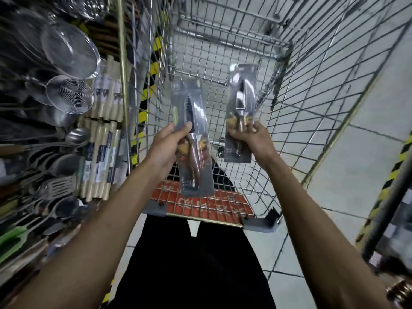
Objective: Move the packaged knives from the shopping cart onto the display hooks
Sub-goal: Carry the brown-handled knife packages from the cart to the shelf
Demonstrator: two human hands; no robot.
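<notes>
Packaged knives: 2 packs, 1 in each hand, both lifted above the shopping cart (312,112) and touching none of its wire.
Left pack (196,103): a clear blister on grey card, brown handle low, blade pointing away from the person. It is held over the near end of the cart.
Right pack (242,103): the same sort, held a little farther in, well apart from the other.
Left hand (169,148): curled round the edge of its pack about mid-length, thumb pressed on the front.
Right hand (254,139): grips its pack near the knife's handle, fingers curled onto the front.
Display: to the person's left are strainers (69,54), a ladle (75,136) and wooden-handled tools (104,130). All of it is blurred, and I cannot pick out a free hook.
Done so far: by my reckoning, only the pickup of these 2; neither hangs on a hook yet.
Left to do: turn to the display and thread the top of each card onto a hook. Whether more packs wait in the cart I cannot tell.
</notes>
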